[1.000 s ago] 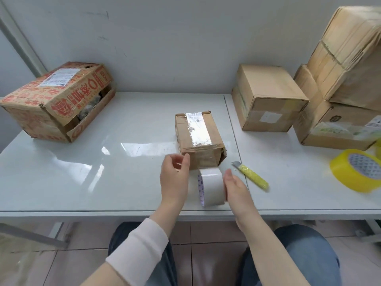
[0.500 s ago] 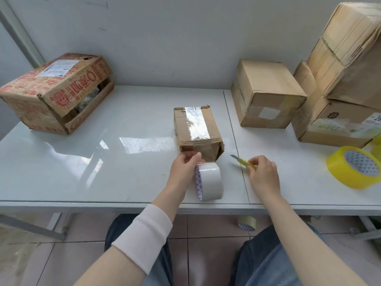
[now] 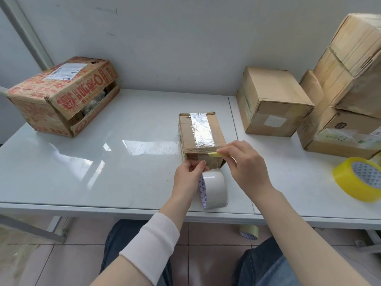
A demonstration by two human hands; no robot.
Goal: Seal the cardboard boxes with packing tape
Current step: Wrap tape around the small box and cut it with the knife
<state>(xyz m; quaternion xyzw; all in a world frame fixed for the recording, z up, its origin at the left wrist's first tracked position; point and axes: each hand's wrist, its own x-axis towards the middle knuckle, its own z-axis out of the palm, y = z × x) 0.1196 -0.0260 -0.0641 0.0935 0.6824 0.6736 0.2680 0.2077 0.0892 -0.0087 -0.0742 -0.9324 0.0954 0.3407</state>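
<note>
A small cardboard box (image 3: 188, 133) lies in the middle of the white table (image 3: 103, 162), a clear tape strip running along its top and down its near end. A clear tape roll (image 3: 215, 189) stands on edge just in front of it, still joined to the box by the strip. My left hand (image 3: 188, 176) pinches the tape at the box's near bottom edge. My right hand (image 3: 245, 168) grips a yellow utility knife (image 3: 216, 154), its tip at the box's near end above the tape.
A large red-printed carton (image 3: 61, 96) lies at the back left. Plain cardboard boxes (image 3: 272, 102) are stacked at the right. A yellow tape roll (image 3: 358, 178) sits at the right edge. Another tape roll (image 3: 249, 232) lies on the floor under the table.
My right hand left the tape roll, picked the yellow knife up from the table and brought it to the box's near end. My left hand moved down onto the tape.
</note>
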